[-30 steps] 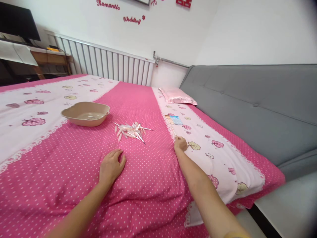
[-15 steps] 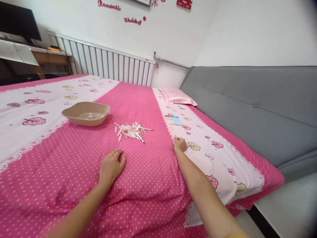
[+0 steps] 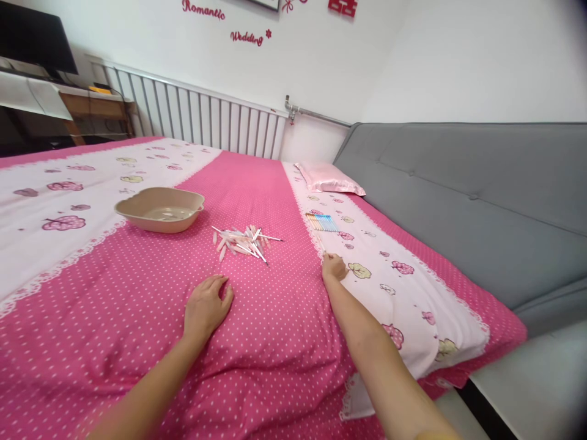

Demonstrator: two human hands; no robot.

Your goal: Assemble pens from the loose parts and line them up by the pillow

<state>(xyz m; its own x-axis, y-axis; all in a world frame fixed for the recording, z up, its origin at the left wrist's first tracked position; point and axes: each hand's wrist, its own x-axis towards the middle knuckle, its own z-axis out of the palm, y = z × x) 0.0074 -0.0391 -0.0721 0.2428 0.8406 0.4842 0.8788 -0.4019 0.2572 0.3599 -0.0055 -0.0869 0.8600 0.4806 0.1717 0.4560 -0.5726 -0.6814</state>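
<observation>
My left hand (image 3: 206, 305) lies flat on the pink dotted bedspread (image 3: 257, 342), fingers loosely spread, holding nothing. My right hand (image 3: 334, 267) is stretched out to the right, its fingers pinched on a thin pale stick (image 3: 321, 244) that points away from me. Just beyond that stick lies a neat row of coloured sticks (image 3: 321, 222) on the white strip of the bedspread. A loose pile of white and pink sticks (image 3: 243, 241) lies ahead of my left hand. A beige bowl (image 3: 159, 209) stands farther left.
A pink pillow (image 3: 328, 178) lies at the far end of the bed. A grey sofa back (image 3: 463, 189) runs along the right side. A white radiator (image 3: 192, 116) lines the far wall, and a desk with a dark screen (image 3: 36, 43) stands at far left.
</observation>
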